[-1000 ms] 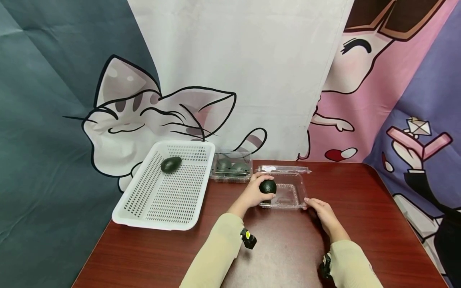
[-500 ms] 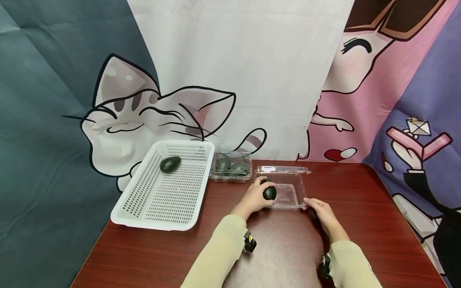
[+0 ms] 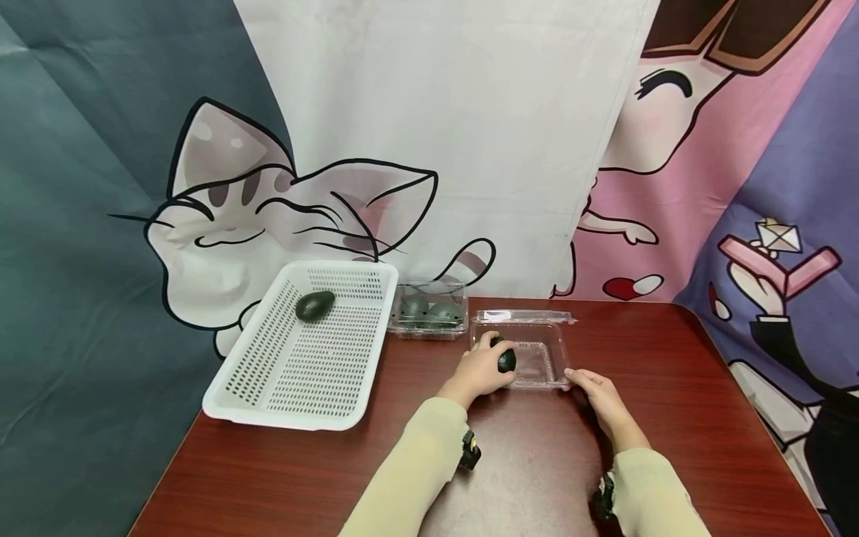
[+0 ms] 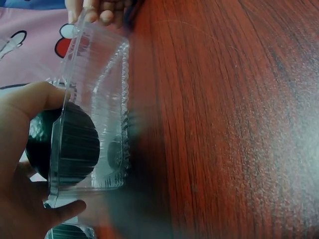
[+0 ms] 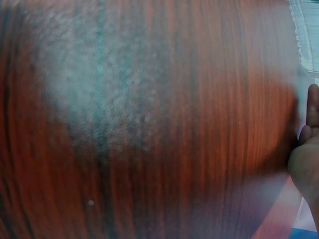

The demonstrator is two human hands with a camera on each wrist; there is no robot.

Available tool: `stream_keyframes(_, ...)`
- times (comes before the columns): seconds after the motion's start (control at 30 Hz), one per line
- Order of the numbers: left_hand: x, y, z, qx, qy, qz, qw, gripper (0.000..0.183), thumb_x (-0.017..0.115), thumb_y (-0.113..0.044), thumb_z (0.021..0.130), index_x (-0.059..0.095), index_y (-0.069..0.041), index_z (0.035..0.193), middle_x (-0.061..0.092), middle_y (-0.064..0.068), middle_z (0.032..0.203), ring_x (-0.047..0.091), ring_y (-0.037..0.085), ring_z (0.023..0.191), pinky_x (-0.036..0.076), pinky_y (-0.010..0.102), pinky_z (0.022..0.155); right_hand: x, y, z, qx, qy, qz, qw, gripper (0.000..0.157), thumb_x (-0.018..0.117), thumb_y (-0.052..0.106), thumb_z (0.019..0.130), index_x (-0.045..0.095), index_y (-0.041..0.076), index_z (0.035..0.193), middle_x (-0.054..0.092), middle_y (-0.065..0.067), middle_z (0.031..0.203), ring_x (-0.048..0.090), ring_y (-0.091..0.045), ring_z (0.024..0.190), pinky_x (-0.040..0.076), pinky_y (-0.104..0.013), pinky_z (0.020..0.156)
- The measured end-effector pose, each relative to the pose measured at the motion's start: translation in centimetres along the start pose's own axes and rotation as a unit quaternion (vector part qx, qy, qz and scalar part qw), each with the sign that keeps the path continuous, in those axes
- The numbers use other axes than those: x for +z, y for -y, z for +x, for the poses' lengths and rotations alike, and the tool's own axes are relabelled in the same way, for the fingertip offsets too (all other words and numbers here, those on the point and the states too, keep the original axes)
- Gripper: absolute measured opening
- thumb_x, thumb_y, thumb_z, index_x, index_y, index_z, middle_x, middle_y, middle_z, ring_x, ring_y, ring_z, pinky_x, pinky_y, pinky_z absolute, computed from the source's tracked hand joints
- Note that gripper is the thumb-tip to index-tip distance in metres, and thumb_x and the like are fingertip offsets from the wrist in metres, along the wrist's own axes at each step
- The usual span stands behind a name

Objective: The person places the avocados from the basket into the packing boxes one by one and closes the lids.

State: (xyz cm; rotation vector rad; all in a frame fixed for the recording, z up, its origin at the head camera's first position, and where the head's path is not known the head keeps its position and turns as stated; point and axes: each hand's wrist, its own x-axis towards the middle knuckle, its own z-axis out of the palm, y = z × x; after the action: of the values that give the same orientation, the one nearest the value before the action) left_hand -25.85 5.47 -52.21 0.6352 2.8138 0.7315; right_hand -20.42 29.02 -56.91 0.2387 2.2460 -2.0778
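Left hand [image 3: 478, 369] curled round avocado [image 3: 506, 361], likely firm, slick, best held mid-girth; right hand [image 3: 600, 399] pinched flimsy-looking tub [image 3: 535, 365] by corner.

Tbl [image 3: 698, 388] looks glossy wood, box [image 3: 538, 362] shiny plstc, basket [image 3: 309, 377] matt plstc, bkdrop [image 3: 436, 89] matt cloth

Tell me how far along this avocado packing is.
Apparently done: beside the white basket, a closed-looking clear box holds at least two avocados. In hand: the left hand has one avocado in its grip, partly inside the open container, whose corner the right hand pinches. Probably left: packing the loose avocado lying in the basket, then closing the container's lid, which stands open behind it.
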Motion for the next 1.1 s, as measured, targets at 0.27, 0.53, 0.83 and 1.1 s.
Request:
stream_keyframes(0.27, 0.3, -0.5, 0.4, -0.035, 0.025, 0.03, 0.9986, 0.055, 0.06, -0.038, 0.085, 0.043, -0.033, 0.138, 0.027, 0.005, 0.146, 0.04, 0.026, 0.125, 0.033, 0.046, 0.097, -0.1, -0.3, 0.2, -0.005, 0.003, -0.006, 1.0, 0.024, 0.059, 0.031, 0.091, 0.066, 0.017, 0.073, 0.062, 0.008, 0.072, 0.054, -0.008, 0.077, 0.04, -0.023, 0.074)
stream_keyframes(0.53, 0.2, -0.4, 0.5, -0.028, 0.036, 0.038, 0.9982, 0.05, 0.056, -0.04, 0.087, 0.045, -0.033, 0.135, 0.027, 0.004, 0.146, 0.037, 0.026, 0.127, 0.033, 0.048, 0.096, -0.2, -0.1, 0.1, -0.016, 0.014, -0.011, 1.0, 0.024, 0.057, 0.029, 0.092, 0.065, 0.016, 0.074, 0.062, 0.009, 0.072, 0.054, -0.006, 0.077, 0.04, -0.023, 0.075)
stream_keyframes(0.83, 0.4, 0.2, 0.7, 0.002, 0.031, -0.015, 0.9994, 0.039, 0.041, -0.036, 0.096, 0.049, -0.03, 0.134, 0.026, 0.005, 0.149, 0.017, 0.028, 0.138, 0.021, 0.051, 0.104, -0.1, 0.1, -0.1, 0.011, -0.009, -0.024, 1.0, 0.026, 0.061, 0.033, 0.089, 0.067, 0.015, 0.072, 0.063, 0.006, 0.071, 0.053, -0.007, 0.079, 0.04, -0.023, 0.075)
stream_keyframes(1.1, 0.9, 0.9, 0.8, 0.015, 0.0, -0.019, 0.9997, 0.048, 0.054, -0.029, 0.089, 0.046, -0.025, 0.136, 0.028, 0.005, 0.148, 0.021, 0.026, 0.136, 0.027, 0.048, 0.102, 0.0, 0.0, 0.0, 0.011, -0.011, -0.026, 1.0, 0.027, 0.061, 0.035, 0.089, 0.066, 0.015, 0.072, 0.063, 0.006, 0.072, 0.053, -0.009, 0.079, 0.039, -0.023, 0.075)
